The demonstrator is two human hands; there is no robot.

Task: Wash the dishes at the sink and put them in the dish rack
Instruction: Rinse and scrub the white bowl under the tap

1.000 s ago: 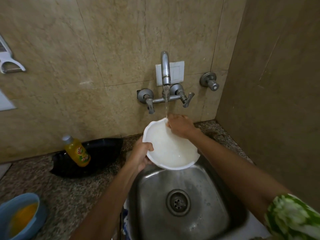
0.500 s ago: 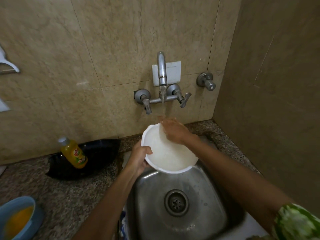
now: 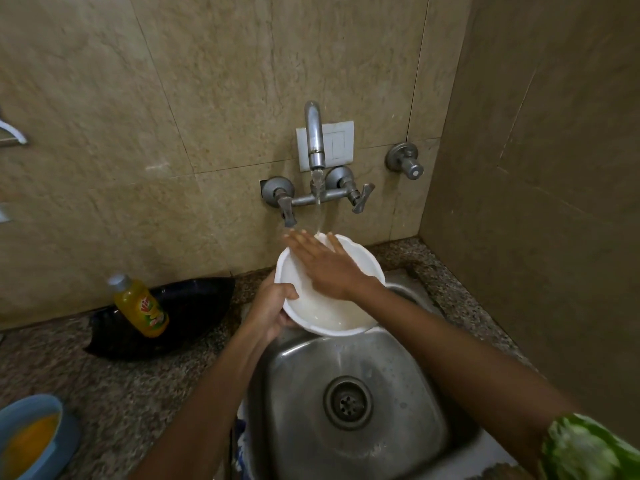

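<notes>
Under the running tap (image 3: 316, 140), left hand (image 3: 273, 306) grips the white bowl (image 3: 332, 315); right hand (image 3: 327, 263) lies flat inside.

— What do we count here?
— We count one white bowl (image 3: 332, 306), one sink (image 3: 353, 403), one tap (image 3: 314, 140), one soap bottle (image 3: 140, 306), one black tray (image 3: 187, 306), one blue bowl (image 3: 31, 441).

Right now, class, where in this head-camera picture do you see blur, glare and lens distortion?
Head view: the right hand is motion-blurred over the white bowl; soft glare on the steel sink; wide-angle bending curves the wall tile lines; the green sleeve is blurred at the corner.
</notes>
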